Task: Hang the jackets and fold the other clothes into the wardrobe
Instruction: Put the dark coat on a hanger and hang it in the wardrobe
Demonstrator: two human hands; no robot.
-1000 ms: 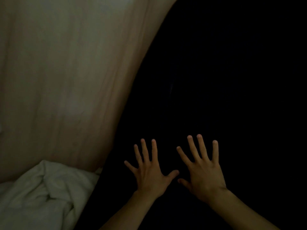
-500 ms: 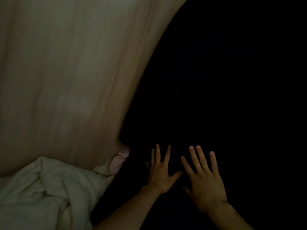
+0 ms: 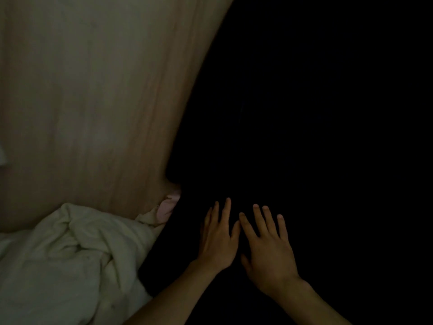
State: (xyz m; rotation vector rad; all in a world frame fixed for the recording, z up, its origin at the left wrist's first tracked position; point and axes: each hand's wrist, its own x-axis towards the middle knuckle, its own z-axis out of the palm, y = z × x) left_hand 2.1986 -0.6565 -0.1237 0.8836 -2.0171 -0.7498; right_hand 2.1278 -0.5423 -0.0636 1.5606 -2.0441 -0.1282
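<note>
Two hands, left hand and right hand, lie flat, fingers straight, on one black garment; one white cloth bunched beside it.

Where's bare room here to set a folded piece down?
Free: the pale surface upper left, bordered by the black garment and the white crumpled cloth. Crowded: lower left, where that cloth and a pink piece meet the garment; left hand and right hand lie flat on it.

You have a black garment spread flat on the right and a white garment crumpled against its lower left edge.
</note>
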